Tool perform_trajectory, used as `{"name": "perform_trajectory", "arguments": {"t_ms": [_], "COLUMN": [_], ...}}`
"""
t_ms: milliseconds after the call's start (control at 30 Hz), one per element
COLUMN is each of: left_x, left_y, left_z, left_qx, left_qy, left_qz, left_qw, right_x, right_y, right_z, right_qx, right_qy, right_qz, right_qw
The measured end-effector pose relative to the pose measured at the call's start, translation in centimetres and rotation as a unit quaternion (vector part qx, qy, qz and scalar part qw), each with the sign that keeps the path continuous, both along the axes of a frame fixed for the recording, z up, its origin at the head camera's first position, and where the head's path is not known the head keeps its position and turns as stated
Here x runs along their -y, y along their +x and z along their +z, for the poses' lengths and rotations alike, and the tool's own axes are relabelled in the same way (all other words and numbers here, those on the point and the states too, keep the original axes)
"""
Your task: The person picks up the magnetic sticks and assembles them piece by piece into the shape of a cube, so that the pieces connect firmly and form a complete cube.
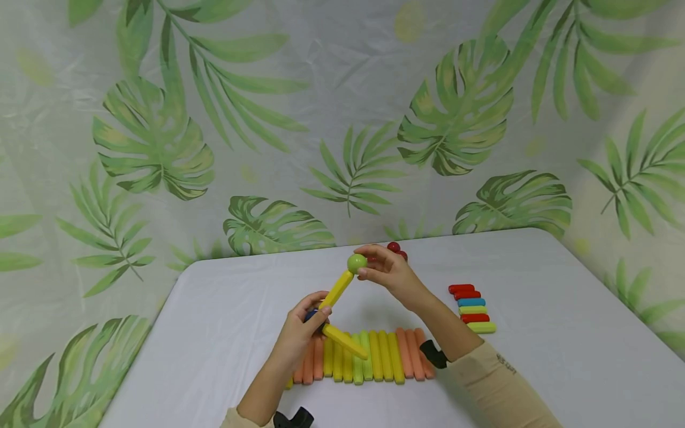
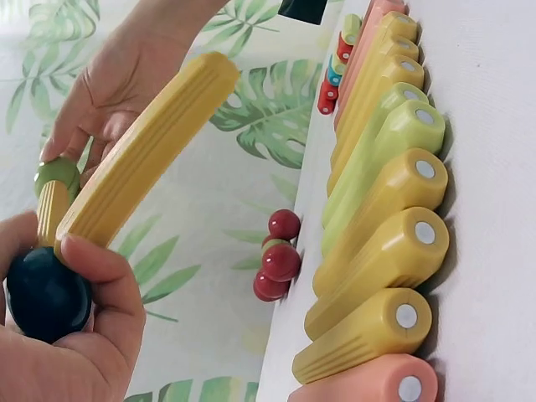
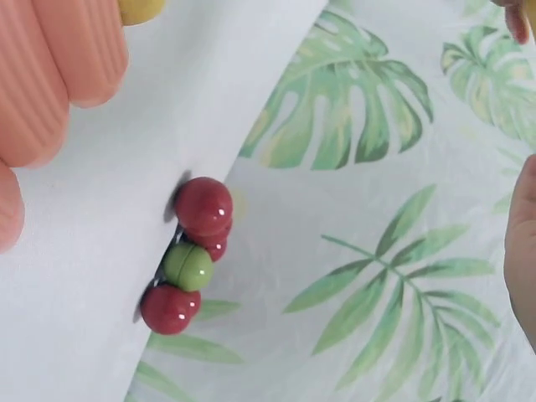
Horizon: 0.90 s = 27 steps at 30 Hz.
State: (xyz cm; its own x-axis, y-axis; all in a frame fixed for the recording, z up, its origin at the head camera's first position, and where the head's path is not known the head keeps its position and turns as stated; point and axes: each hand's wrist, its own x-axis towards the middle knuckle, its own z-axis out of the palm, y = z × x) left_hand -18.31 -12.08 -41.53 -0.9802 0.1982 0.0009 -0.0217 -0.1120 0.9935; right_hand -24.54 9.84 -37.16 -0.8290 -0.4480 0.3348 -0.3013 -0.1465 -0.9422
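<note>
In the head view, my left hand point(image 1: 293, 336) grips a dark blue ball point(image 2: 48, 295) with thumb and fingers. Two ridged yellow sticks meet at that ball: one stick point(image 1: 337, 289) slants up, the other point(image 1: 346, 343) points down to the right over the row of sticks. A light green ball point(image 1: 357, 263) caps the raised stick's upper end. My right hand point(image 1: 395, 278) pinches this green ball between thumb and fingers. Only a sliver of the right hand shows at the right wrist view's edge.
Below the hands lies a row of yellow, green and salmon sticks point(image 1: 377, 356) with metal discs in their ends. Shorter red, blue and green sticks point(image 1: 473, 302) lie at the right. Red balls point(image 3: 203, 205) and a green ball point(image 3: 188, 266) cluster near the table's far edge.
</note>
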Motion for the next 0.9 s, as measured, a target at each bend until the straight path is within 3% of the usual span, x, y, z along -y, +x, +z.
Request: {"name": "perform_trajectory", "arguments": {"t_ms": [133, 267, 400, 567, 700, 800, 900], "left_x": [0.0, 0.1, 0.2, 0.3, 0.3, 0.3, 0.2], "left_y": [0.2, 0.3, 0.2, 0.2, 0.3, 0.3, 0.3], "left_z": [0.2, 0.3, 0.3, 0.3, 0.3, 0.3, 0.3], "left_qx": [-0.014, -0.023, -0.027, -0.037, -0.045, -0.046, -0.044], "left_qy": [-0.01, -0.001, 0.008, 0.015, 0.016, 0.021, 0.025], "left_qz": [-0.016, -0.004, 0.011, 0.017, 0.016, 0.015, 0.018], "left_qw": [0.9997, 0.9997, 0.9995, 0.9991, 0.9987, 0.9986, 0.9985], "right_x": [-0.6, -2.4, -4.9, -7.1, -7.4, -7.2, -6.9], "right_y": [0.3, 1.3, 2.9, 4.9, 5.8, 6.3, 6.7], "right_z": [-0.1, -0.6, -1.9, -3.9, -5.3, -6.2, -6.5], "right_qx": [-0.011, -0.033, -0.039, 0.022, 0.092, 0.119, 0.119], "right_qy": [0.018, 0.078, 0.19, 0.331, 0.436, 0.501, 0.535], "right_qz": [0.001, -0.028, -0.07, -0.082, -0.07, -0.072, -0.083], "right_qw": [0.9998, 0.996, 0.9785, 0.9398, 0.8923, 0.8544, 0.832]}}
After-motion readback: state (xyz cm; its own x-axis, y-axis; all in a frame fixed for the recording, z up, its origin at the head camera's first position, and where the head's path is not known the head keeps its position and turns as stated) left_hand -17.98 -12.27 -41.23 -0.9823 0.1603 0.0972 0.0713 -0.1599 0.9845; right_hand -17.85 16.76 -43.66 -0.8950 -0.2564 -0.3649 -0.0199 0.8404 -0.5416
